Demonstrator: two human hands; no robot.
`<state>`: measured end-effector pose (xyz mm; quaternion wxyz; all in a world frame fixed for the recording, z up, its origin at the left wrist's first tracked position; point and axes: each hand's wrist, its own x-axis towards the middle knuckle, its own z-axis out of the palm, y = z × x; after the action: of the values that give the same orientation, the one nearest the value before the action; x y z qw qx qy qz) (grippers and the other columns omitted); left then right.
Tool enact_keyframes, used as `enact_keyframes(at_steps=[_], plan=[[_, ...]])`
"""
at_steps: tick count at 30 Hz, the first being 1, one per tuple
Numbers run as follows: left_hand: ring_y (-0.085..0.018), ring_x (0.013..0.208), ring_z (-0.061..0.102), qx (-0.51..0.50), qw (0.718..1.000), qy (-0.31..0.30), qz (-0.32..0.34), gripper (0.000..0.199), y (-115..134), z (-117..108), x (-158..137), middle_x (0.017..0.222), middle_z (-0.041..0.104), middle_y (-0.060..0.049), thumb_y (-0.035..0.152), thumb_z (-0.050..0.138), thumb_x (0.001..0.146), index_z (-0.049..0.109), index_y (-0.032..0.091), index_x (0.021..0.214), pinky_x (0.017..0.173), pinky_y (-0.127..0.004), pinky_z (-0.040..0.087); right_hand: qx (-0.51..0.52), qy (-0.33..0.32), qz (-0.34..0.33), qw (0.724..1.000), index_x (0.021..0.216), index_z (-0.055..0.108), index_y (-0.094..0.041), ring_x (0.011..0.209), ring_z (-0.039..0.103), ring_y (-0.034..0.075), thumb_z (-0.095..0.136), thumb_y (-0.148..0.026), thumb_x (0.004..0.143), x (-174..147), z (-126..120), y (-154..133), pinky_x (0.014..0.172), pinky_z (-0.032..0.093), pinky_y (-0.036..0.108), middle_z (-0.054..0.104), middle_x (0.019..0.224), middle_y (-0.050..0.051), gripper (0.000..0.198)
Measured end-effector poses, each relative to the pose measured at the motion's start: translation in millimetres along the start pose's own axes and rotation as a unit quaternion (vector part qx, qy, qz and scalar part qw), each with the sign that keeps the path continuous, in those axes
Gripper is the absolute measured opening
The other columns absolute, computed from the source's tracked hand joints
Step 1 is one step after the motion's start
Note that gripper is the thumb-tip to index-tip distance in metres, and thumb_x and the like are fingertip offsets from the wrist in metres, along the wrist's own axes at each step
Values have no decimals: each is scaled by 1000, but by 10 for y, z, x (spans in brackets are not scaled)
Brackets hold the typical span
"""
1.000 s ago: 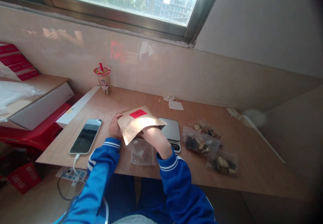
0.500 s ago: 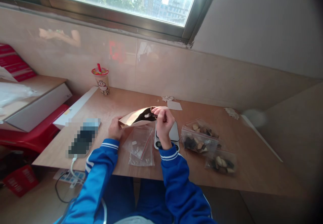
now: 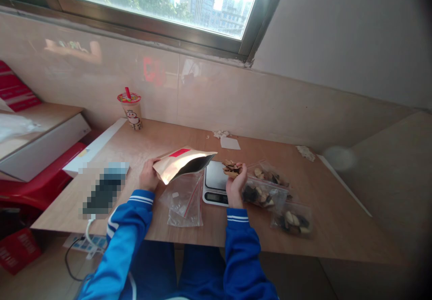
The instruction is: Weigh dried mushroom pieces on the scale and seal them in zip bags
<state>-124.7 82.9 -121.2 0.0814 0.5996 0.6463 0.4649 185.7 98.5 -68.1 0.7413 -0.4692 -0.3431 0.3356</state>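
My left hand (image 3: pixel 148 175) grips the left end of a brown paper pouch (image 3: pixel 165 161) with a red label; its dark mouth gapes toward the right. In my right hand (image 3: pixel 239 180) lies a small heap of dried brown slices (image 3: pixel 232 168), cupped in the fingers above the right side of a digital kitchen scale (image 3: pixel 216 178). Flat on the table below the pouch are clear zip bags (image 3: pixel 185 207). Just right of my right hand sit several filled zip bags (image 3: pixel 292 219) holding pale and dark dried pieces.
A drink cup (image 3: pixel 132 113) with a red straw stands at the back left of the table (image 3: pixel 324 187). Nearer lies a blurred-out phone (image 3: pixel 106 189) on a white cable. Paper scraps (image 3: pixel 230 143) lie along the wall, and a red stool (image 3: pixel 40 169) is at the left.
My right hand has come out of the pouch with dried slices and moved right, over the scale. The pouch has turned so its red label shows.
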Motion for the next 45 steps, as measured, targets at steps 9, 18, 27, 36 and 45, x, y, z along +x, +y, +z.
enact_keyframes(at_steps=[9,18,27,36,45], plan=[[-29,101,60,3,1000,-19,-19,35,68,-53,19,106,63,-12,27,54,71,57,19,105,84,-42,51,-355,-180,-217,891,79,66,-21,85,63,21,46,-41,93,-92,-169,209,84,45,35,70,85,7,31],[-27,101,60,6,1000,-21,-21,36,50,-39,15,107,62,-10,26,54,70,57,19,106,86,-39,51,-291,-166,-125,934,89,70,-20,90,65,22,50,-46,91,6,-202,161,83,47,34,73,94,7,34],[-28,102,59,-4,999,-19,-34,34,93,-62,22,106,62,-10,26,54,71,57,20,104,86,-40,49,-352,-213,-160,897,100,69,-21,90,62,21,60,-36,84,65,-290,122,93,43,41,71,95,5,24],[-27,101,60,-13,999,-16,-50,31,100,-61,29,105,63,-9,29,55,73,58,20,103,86,-40,50,-401,-200,-218,867,115,64,-20,118,51,25,46,-32,92,114,-397,161,102,40,46,60,121,13,31],[-28,103,60,-12,998,-15,-63,32,69,-54,26,108,64,-9,26,56,72,58,21,104,89,-42,49,-479,-257,-251,801,113,68,-27,117,49,28,46,-29,93,-166,-342,25,99,41,49,55,127,10,29]])
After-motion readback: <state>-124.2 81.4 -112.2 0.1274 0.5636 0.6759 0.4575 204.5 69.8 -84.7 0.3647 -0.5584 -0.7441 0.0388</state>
